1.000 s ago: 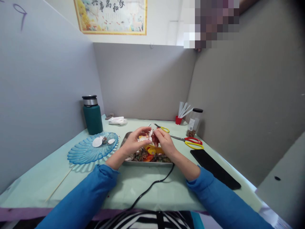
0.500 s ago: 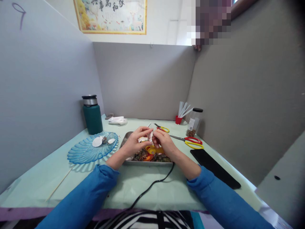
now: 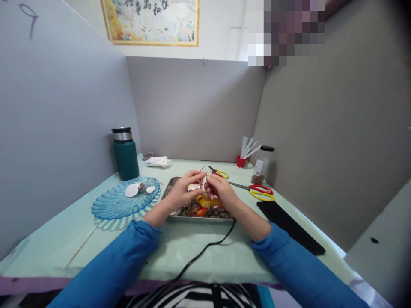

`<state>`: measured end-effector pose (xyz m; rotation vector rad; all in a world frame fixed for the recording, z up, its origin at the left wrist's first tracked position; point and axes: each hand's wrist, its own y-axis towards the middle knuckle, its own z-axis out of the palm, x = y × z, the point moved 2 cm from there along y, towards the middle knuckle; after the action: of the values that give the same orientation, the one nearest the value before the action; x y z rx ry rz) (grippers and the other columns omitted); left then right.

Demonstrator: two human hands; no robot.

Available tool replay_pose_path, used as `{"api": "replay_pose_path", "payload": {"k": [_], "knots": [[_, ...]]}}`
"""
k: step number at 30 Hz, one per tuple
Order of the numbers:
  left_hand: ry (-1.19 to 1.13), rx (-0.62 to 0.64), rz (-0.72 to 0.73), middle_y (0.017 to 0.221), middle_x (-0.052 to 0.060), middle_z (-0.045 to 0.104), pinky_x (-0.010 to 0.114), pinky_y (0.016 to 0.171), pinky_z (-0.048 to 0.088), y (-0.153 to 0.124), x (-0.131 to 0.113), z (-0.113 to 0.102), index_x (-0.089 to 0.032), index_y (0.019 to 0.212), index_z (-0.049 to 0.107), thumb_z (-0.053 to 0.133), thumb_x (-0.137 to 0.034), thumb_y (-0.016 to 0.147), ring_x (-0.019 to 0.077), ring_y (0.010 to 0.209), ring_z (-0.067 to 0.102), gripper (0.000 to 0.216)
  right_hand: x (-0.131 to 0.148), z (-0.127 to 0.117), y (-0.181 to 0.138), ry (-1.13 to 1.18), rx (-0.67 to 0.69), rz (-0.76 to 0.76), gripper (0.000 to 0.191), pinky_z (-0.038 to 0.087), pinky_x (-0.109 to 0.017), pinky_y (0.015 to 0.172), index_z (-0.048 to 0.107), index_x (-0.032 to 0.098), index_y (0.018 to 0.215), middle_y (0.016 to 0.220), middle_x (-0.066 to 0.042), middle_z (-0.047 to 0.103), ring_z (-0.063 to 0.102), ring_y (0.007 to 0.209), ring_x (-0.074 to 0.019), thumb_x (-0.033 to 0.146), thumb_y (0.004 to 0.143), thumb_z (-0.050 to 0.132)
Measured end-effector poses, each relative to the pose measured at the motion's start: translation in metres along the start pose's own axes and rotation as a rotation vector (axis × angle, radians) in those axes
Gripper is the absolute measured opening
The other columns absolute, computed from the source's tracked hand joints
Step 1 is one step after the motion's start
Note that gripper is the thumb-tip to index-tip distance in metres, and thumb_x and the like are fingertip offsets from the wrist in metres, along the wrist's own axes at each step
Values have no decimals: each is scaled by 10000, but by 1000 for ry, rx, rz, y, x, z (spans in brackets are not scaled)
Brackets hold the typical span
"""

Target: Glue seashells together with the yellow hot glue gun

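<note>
Over a metal tray (image 3: pixel 201 220), both my hands hold a small white and brown seashell (image 3: pixel 203 182) upright between their fingertips. My left hand (image 3: pixel 183 191) is closed on its left side, thumb below and fingers above. My right hand (image 3: pixel 222 190) pinches its right edge, partly hiding it. Beneath the hands a yellow and orange tool (image 3: pixel 204 201), apparently a hot glue gun, lies among dark shells (image 3: pixel 189 209) in the tray. To the left, white shells (image 3: pixel 132 190) rest on a blue scalloped glass plate (image 3: pixel 111 207).
A black cord (image 3: pixel 205 247) runs from the tray toward me. Left stand a green bottle (image 3: pixel 125 158) and a thin stick (image 3: pixel 80 247). Right are two scissors (image 3: pixel 261 192) (image 3: pixel 221 173), a jar (image 3: pixel 260 167), a red cup of glue sticks (image 3: pixel 241 161) and a black slab (image 3: pixel 290 226). Partitions surround the table.
My hands and the seashell stay almost in place. The view has shifted slightly, and the person's hand at the top of the right partition has nearly gone from sight.
</note>
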<state>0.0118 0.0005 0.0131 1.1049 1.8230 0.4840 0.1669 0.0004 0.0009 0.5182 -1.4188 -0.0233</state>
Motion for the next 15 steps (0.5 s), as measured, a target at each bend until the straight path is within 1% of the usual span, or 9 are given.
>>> {"api": "replay_pose_path", "payload": {"k": [4, 6, 8, 11, 13, 15], "knots": [[-247, -20, -150, 1211, 112, 549, 373, 921, 465, 0, 2, 2, -196, 1273, 522, 635, -272, 788, 219, 1061, 557, 504, 2, 1, -2, -41, 29, -58, 327, 327, -203, 411, 544, 161, 702, 545, 32, 523, 451, 399, -70, 454, 836, 491], [-364, -20, -213, 1200, 122, 575, 379, 917, 466, 0, 3, 3, -173, 1266, 513, 636, -279, 789, 222, 1041, 577, 504, 4, 1, -4, -91, -18, -130, 325, 339, -210, 424, 529, 168, 700, 564, 35, 508, 443, 416, -73, 450, 853, 476], [-442, -29, -250, 1190, 125, 596, 382, 927, 455, 0, 2, 3, -162, 1250, 519, 629, -293, 797, 232, 1055, 579, 484, 5, 0, -5, -178, -119, -234, 272, 358, -214, 449, 523, 181, 742, 587, 41, 498, 443, 448, -78, 425, 858, 490], [-455, -45, -283, 1200, 111, 609, 371, 957, 426, -1, 0, 1, -169, 1233, 545, 611, -329, 809, 246, 1109, 555, 458, 4, -2, -6, -308, -275, -375, 162, 409, -221, 518, 532, 203, 877, 690, 29, 537, 508, 558, -102, 355, 830, 563], [-418, -36, -298, 1211, 98, 611, 357, 972, 410, -1, 0, -1, -173, 1216, 571, 592, -353, 819, 250, 1135, 538, 437, 3, -2, -5, -351, -304, -428, 159, 441, -235, 561, 531, 211, 928, 782, 9, 561, 557, 635, -119, 316, 820, 580], [-381, -26, -313, 1218, 87, 610, 346, 974, 404, -1, 1, -2, -173, 1189, 602, 561, -378, 832, 251, 1146, 528, 413, 4, -1, -5, -402, -295, -464, 108, 453, -245, 583, 539, 210, 903, 820, -4, 562, 571, 657, -125, 287, 831, 563]]}}
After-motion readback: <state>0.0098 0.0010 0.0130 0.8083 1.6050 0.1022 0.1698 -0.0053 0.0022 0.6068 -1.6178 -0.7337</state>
